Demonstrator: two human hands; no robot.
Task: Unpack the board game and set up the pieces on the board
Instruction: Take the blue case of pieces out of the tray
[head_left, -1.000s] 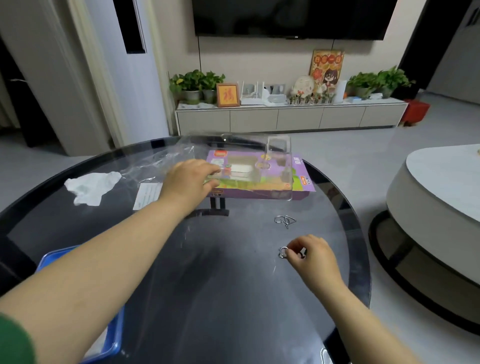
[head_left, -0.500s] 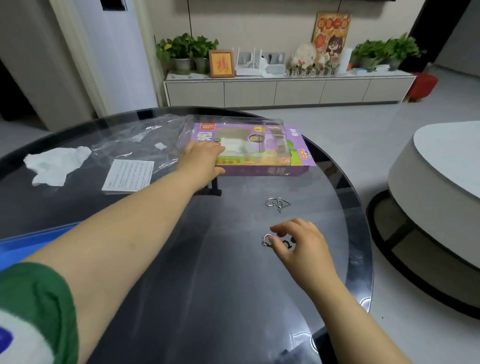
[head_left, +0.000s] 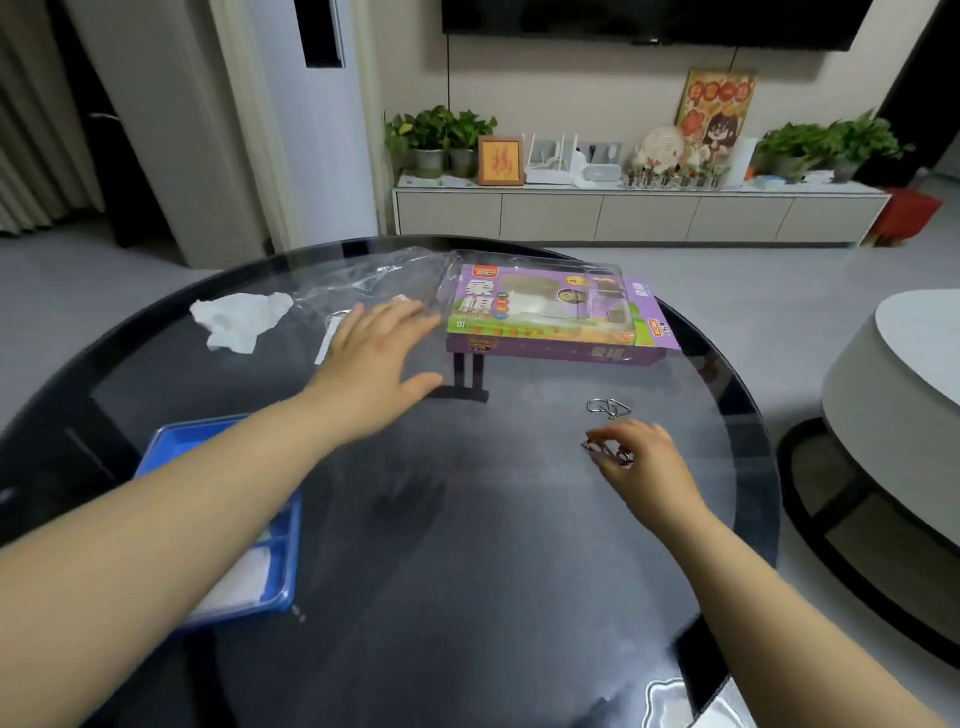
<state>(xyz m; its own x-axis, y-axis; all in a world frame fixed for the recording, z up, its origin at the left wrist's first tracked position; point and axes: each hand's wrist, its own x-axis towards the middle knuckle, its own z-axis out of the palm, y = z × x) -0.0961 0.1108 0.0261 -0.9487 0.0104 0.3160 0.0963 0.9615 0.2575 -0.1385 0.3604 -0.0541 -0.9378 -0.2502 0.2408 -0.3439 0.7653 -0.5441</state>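
The game box (head_left: 558, 317), purple with a clear plastic cover, lies at the far side of the round glass table (head_left: 467, 597). The left hand (head_left: 376, 364) hovers just beside it, fingers spread and holding nothing. The right hand (head_left: 641, 457) pinches a small metal ring puzzle (head_left: 605, 451), near another (head_left: 605, 407).

Two wire puzzles (head_left: 607, 407), one game box (head_left: 558, 332)

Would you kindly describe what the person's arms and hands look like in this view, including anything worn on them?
Both forearms are bare up to the frame edge; no sleeve shows in this view. The left hand and right hand wear no gloves, and no watch, bracelet or ring is visible. Nail detail is too blurred to judge.
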